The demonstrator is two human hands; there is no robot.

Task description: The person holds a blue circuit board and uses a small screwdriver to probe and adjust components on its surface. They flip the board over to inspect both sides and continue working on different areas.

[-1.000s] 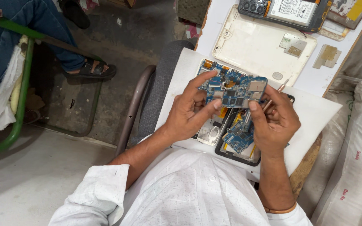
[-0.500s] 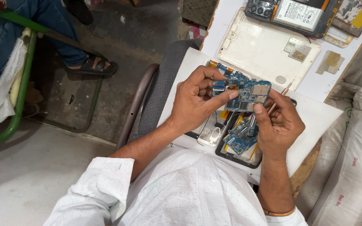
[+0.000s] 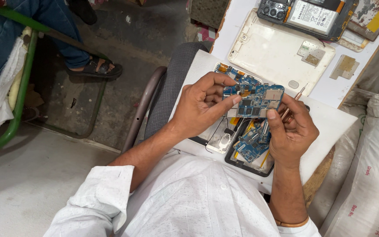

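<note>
Blue circuit board (image 3: 254,100) pinched between left hand (image 3: 198,109), right hand (image 3: 292,131) — perhaps gripping tweezers (image 3: 295,98)

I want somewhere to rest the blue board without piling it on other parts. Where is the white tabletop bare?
Bare white table lies right of the right hand, toward the sacks. Another strip runs between the white back cover and the hands. Crowded: under the held circuit board, where the open device lies, and the far edge by the phone.

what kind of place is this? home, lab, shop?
Most likely a small phone or tablet repair stall. Both hands hold a bare blue circuit board over an opened device with another board. On the white table lie a white back cover and an opened phone. The floor is rough concrete.
</note>
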